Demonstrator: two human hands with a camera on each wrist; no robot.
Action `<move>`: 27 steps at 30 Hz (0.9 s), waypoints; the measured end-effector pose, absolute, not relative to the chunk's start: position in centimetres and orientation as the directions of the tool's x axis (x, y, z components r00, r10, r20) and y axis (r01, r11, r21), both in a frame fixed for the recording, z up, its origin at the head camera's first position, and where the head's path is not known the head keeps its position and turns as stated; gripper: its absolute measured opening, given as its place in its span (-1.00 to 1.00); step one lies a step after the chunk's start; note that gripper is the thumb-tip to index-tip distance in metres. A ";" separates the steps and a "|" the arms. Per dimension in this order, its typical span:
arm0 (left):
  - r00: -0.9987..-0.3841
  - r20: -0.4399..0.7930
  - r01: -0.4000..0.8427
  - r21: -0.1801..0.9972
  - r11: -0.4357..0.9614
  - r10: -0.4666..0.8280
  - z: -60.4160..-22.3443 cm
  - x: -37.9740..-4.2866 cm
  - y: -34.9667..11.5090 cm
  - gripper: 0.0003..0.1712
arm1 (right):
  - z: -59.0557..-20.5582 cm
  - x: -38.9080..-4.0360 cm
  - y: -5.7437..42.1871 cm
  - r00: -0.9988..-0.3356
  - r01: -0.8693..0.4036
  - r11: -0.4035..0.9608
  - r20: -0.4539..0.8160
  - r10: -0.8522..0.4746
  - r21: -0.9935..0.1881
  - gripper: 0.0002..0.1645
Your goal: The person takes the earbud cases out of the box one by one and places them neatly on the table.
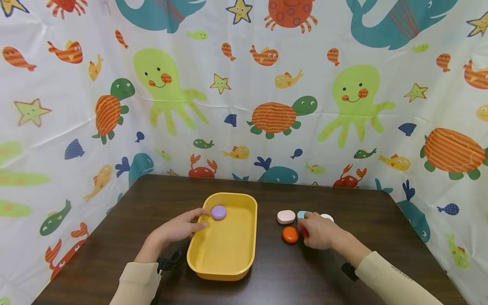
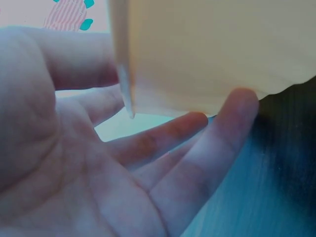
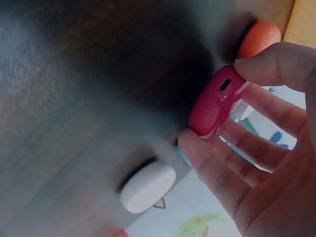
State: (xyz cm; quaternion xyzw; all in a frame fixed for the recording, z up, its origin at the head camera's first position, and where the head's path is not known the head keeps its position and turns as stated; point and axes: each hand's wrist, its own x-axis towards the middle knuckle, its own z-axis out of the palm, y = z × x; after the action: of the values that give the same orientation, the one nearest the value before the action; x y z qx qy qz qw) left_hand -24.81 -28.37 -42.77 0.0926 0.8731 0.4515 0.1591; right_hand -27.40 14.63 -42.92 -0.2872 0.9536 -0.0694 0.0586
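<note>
My right hand [image 1: 319, 232] pinches a glossy red earbud case [image 3: 212, 106] between thumb and fingertips. A dark slot like a charging port shows on the case's side. Under and beside that hand lie an orange rounded case [image 1: 290, 235], a pale pink one [image 1: 286, 217], a light blue one [image 1: 303, 214] partly covered by the fingers, and a white one [image 3: 148, 186]. My left hand [image 1: 179, 228] holds the left rim of a yellow tray [image 1: 223, 271], some fingers over the edge and others along its outer wall. A purple round case [image 1: 219, 212] lies inside the tray near the fingertips.
Everything stands on a dark wooden table [image 1: 289, 279]. Behind and at both sides hangs a white curtain [image 1: 244, 76] printed with sea animals. A dark wrist strap [image 1: 167, 262] is on the left forearm, and another dark band [image 1: 349, 271] is at the right sleeve.
</note>
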 end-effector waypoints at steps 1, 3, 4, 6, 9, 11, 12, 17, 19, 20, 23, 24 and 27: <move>-0.933 -0.196 0.015 0.817 0.576 0.302 -42.8 -24.8 -28.4 -0.56 | -43.1 -27.3 14.7 -0.827 -0.541 0.824 -0.069 -0.557 -0.167 -0.73; -0.933 -0.199 0.011 0.817 0.576 0.299 -42.9 -24.8 -28.4 -0.56 | -43.3 -27.2 14.7 -0.828 -0.542 0.825 -0.066 -0.556 -0.161 -0.72; -0.933 -0.200 0.010 0.817 0.577 0.300 -42.9 -24.8 -28.4 -0.56 | -43.4 -27.2 14.8 -0.829 -0.542 0.825 -0.064 -0.556 -0.160 -0.72; -0.934 -0.199 0.009 0.817 0.576 0.297 -42.9 -24.9 -28.4 -0.57 | -43.5 -27.2 14.8 -0.830 -0.543 0.826 -0.054 -0.555 -0.152 -0.71; -0.937 -0.195 0.008 0.819 0.574 0.291 -42.9 -24.9 -28.4 -0.57 | -43.4 -27.2 14.8 -0.834 -0.538 0.829 -0.049 -0.550 -0.151 -0.70; -0.937 -0.196 0.007 0.819 0.574 0.291 -42.8 -24.9 -28.4 -0.57 | -43.2 -27.2 14.8 -0.834 -0.537 0.830 -0.050 -0.549 -0.152 -0.69; -0.937 -0.195 0.007 0.820 0.573 0.291 -42.8 -24.9 -28.4 -0.57 | -43.1 -27.2 14.8 -0.836 -0.534 0.831 -0.050 -0.546 -0.153 -0.70; -0.935 -0.199 0.006 0.820 0.573 0.294 -43.0 -24.9 -28.5 -0.56 | -42.3 -27.3 14.8 -0.842 -0.524 0.838 -0.051 -0.536 -0.152 -0.76; -0.935 -0.194 0.012 0.819 0.573 0.297 -43.0 -24.9 -28.5 -0.56 | -41.8 -27.3 14.8 -0.847 -0.515 0.842 -0.052 -0.528 -0.157 -0.79; -0.935 -0.195 0.012 0.819 0.574 0.298 -43.0 -24.9 -28.5 -0.56 | -41.6 -27.4 14.7 -0.848 -0.514 0.842 -0.051 -0.528 -0.164 -0.80; -0.935 -0.194 0.014 0.818 0.575 0.298 -42.9 -24.9 -28.4 -0.56 | -41.1 -27.5 14.5 -0.852 -0.507 0.843 -0.042 -0.521 -0.179 -0.80; -0.935 -0.193 0.015 0.818 0.576 0.298 -42.9 -24.9 -28.4 -0.56 | -41.0 -27.5 14.4 -0.855 -0.503 0.845 -0.035 -0.517 -0.181 -0.81; -0.935 -0.198 0.011 0.815 0.579 0.295 -42.9 -24.8 -28.3 -0.57 | -40.7 -27.5 14.0 -0.862 -0.494 0.848 -0.021 -0.507 -0.192 -0.82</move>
State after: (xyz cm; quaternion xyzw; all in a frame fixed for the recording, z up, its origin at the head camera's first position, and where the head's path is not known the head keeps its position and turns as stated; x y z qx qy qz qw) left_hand -24.81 -28.31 -42.85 0.0874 0.8744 0.4504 0.1580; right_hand -27.53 14.04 -40.73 -0.2606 0.9606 -0.0902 0.0352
